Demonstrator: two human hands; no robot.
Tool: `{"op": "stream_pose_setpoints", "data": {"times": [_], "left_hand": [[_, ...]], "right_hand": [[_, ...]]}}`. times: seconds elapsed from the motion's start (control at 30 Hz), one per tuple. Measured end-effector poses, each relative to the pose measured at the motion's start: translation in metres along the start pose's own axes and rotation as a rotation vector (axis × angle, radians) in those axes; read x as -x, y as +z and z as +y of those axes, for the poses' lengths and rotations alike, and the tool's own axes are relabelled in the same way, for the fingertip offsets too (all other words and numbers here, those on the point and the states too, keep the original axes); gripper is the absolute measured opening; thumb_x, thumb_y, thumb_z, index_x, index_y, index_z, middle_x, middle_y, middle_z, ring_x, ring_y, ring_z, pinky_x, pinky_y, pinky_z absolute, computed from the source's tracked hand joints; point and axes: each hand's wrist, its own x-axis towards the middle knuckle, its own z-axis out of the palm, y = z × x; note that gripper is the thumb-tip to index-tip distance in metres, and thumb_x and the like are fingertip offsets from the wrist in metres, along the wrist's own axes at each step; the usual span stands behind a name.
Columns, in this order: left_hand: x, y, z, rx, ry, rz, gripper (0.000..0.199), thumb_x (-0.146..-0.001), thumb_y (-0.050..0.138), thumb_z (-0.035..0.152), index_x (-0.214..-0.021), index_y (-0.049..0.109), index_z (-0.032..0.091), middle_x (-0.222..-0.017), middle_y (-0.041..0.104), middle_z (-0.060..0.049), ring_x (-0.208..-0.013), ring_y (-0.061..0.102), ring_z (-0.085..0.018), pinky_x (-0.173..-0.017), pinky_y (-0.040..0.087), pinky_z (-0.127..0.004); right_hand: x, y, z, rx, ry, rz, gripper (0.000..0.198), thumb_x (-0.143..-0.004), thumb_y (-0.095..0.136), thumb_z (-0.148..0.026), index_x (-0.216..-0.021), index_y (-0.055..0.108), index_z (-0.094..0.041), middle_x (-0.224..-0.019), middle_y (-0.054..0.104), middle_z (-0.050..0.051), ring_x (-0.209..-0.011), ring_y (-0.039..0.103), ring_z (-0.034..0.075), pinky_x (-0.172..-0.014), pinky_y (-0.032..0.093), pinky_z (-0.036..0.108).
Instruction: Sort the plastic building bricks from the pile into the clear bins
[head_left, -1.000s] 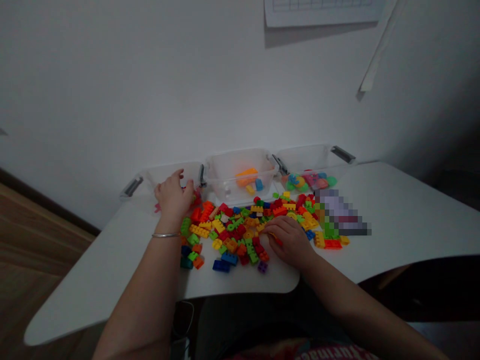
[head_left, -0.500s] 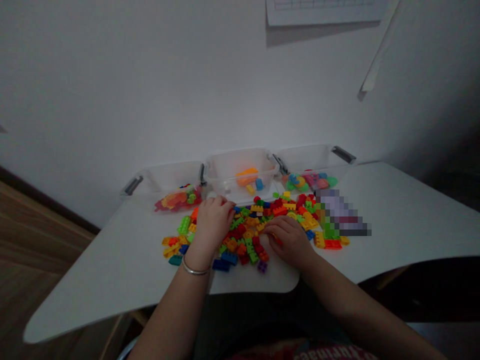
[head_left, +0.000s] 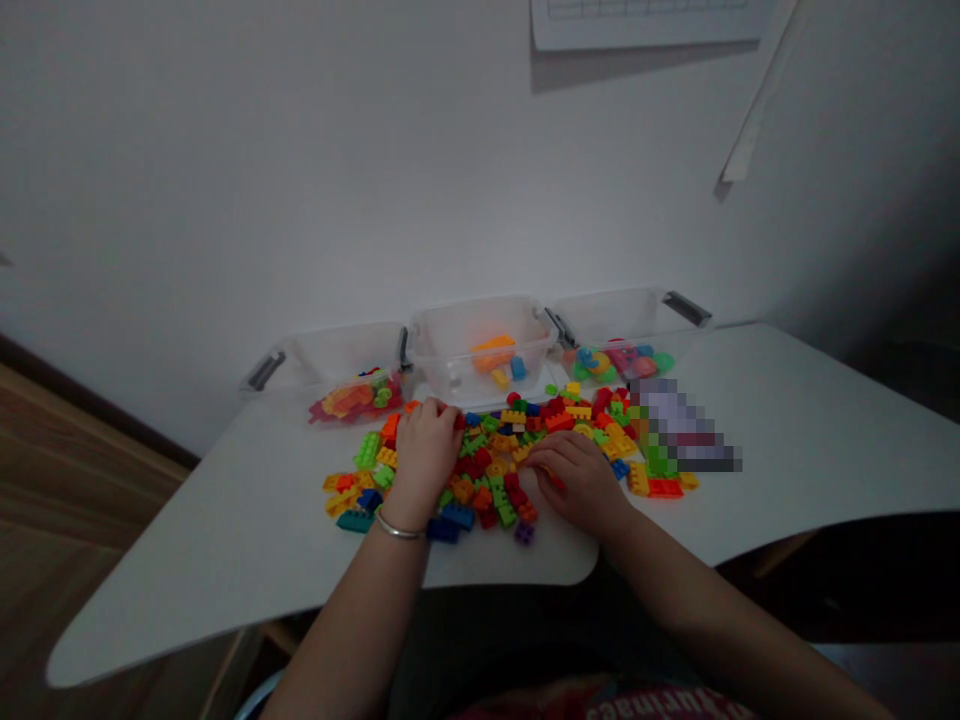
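Observation:
Many coloured toy building bricks (head_left: 501, 468) lie in a loose pile on the white table. Over the left part of the pile is my left hand (head_left: 426, 450), wearing a silver bangle (head_left: 397, 528). Its fingers are curled, with a bit of red at the fingertips; what they hold is hidden. My right hand (head_left: 581, 478) rests at the near right of the pile, fingers bent towards the thumb beside yellow and red bricks. Something reddish shows between thumb and fingers, too dim to name.
Along the wall stand three clear bins: the left bin (head_left: 330, 350) and right bin (head_left: 615, 315) hold coloured pieces, the middle bin (head_left: 442, 345) an orange piece and small bricks. A pixelated item (head_left: 686, 430) lies to the right. The white table (head_left: 795, 430) has a curved edge.
My left hand has shifted slightly nearer to me, its fingers now more curled down at the bricks. My right hand stays in place.

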Motion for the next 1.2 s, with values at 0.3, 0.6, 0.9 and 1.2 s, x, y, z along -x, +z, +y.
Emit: {"op": "stream_pose_setpoints", "data": {"times": [0.3,0.6,0.9,1.2], "left_hand": [[-0.003,-0.007,-0.015,0.317,0.003,0.041,0.023,-0.085,0.065,0.029,-0.104,0.066,0.016,-0.098,0.071,-0.011,-0.096,0.064,-0.028,-0.085,0.05,-0.041],[0.022,-0.028,0.014,0.581,0.349,-0.044,0.023,-0.084,0.068,0.03,-0.105,0.067,0.021,-0.101,0.073,-0.005,-0.1,0.064,-0.025,-0.091,0.05,-0.042],[0.031,-0.023,0.04,0.649,0.189,-0.034,0.038,-0.077,0.074,0.025,-0.113,0.061,0.022,-0.104,0.073,-0.005,-0.104,0.064,-0.026,-0.095,0.05,-0.043],[0.03,-0.022,0.025,0.602,0.215,-0.049,0.033,-0.086,0.064,0.027,-0.118,0.061,0.021,-0.11,0.071,-0.007,-0.106,0.064,-0.026,-0.096,0.05,-0.044]], "right_hand": [[0.001,0.001,-0.001,0.017,0.006,0.002,0.015,-0.084,0.056,-0.01,-0.091,0.065,-0.02,-0.089,0.071,0.005,-0.086,0.061,0.02,-0.082,0.05,0.036],[0.0,0.003,-0.002,0.047,0.05,0.056,0.018,-0.087,0.059,-0.017,-0.104,0.063,-0.02,-0.093,0.072,0.007,-0.087,0.064,0.021,-0.082,0.052,0.038],[0.003,0.004,-0.001,0.061,0.042,0.033,0.022,-0.087,0.063,-0.025,-0.109,0.065,-0.021,-0.09,0.073,0.007,-0.087,0.065,0.023,-0.08,0.053,0.039],[0.001,0.005,-0.002,0.059,0.1,0.028,0.016,-0.081,0.064,-0.019,-0.096,0.065,-0.024,-0.087,0.072,0.005,-0.087,0.065,0.022,-0.081,0.052,0.038]]}}
